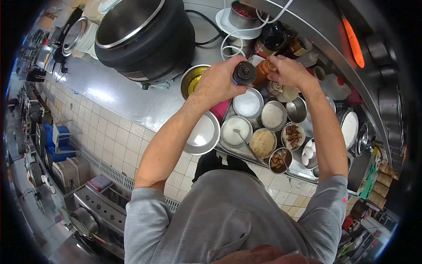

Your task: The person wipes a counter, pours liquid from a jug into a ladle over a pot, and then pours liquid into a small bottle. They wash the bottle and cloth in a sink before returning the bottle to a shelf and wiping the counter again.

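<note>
My left hand [216, 81] is wrapped round a dark bottle with a black top [244, 73], held above the seasoning bowls. Just right of it, my right hand [291, 72] has its fingers on an orange-brown jar [264, 69], standing among other bottles. Below the hands sit metal bowls: one of fine white powder [247, 102], one of white grains [235, 131] with a spoon, and one of tan powder [263, 143]. A bowl of yellow liquid [192, 81] is left of my left hand, partly behind it.
A large black soup warmer [145, 53] stands at the back left of the steel counter [118, 101]. An empty-looking metal bowl [203, 134] lies at the front edge. Eggs [309, 152] fill a bowl at right. An orange-handled tool [353, 42] hangs by the shelf edge.
</note>
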Demonstrator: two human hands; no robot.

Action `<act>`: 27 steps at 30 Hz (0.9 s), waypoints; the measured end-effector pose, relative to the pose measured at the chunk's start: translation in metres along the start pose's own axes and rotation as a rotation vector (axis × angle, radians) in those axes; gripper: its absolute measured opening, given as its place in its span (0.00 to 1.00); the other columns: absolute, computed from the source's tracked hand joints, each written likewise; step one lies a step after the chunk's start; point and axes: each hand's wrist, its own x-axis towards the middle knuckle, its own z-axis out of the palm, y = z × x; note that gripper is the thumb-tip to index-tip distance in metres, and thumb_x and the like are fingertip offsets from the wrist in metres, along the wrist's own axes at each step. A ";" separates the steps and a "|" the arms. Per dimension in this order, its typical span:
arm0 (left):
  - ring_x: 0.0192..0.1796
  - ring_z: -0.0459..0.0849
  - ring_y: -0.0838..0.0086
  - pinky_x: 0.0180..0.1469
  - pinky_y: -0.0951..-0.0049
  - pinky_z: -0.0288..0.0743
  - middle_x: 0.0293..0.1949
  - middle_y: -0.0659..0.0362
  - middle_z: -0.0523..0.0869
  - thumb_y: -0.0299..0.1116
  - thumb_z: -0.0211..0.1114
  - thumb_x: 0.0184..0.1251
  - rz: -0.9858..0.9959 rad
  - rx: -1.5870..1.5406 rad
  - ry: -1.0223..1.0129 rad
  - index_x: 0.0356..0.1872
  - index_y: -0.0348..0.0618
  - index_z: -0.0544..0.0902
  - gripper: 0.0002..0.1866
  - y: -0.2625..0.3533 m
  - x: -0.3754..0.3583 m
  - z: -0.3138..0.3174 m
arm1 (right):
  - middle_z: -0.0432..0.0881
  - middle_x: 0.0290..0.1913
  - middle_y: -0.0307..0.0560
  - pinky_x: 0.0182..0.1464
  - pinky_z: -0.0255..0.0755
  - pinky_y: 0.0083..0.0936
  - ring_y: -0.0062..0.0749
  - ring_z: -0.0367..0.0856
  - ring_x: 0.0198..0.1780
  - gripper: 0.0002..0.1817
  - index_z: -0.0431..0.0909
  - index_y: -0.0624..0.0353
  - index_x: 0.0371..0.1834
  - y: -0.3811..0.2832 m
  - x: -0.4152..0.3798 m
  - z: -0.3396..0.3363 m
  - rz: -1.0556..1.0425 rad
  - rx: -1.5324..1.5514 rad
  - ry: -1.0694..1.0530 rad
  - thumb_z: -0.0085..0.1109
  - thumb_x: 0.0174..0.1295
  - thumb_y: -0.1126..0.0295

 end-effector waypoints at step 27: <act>0.50 0.86 0.50 0.53 0.56 0.79 0.43 0.48 0.89 0.38 0.77 0.46 -0.035 0.035 -0.104 0.58 0.51 0.77 0.33 -0.008 0.057 0.056 | 0.79 0.54 0.58 0.59 0.74 0.44 0.56 0.78 0.58 0.26 0.74 0.61 0.56 0.026 0.051 0.008 -0.019 0.101 0.001 0.69 0.52 0.70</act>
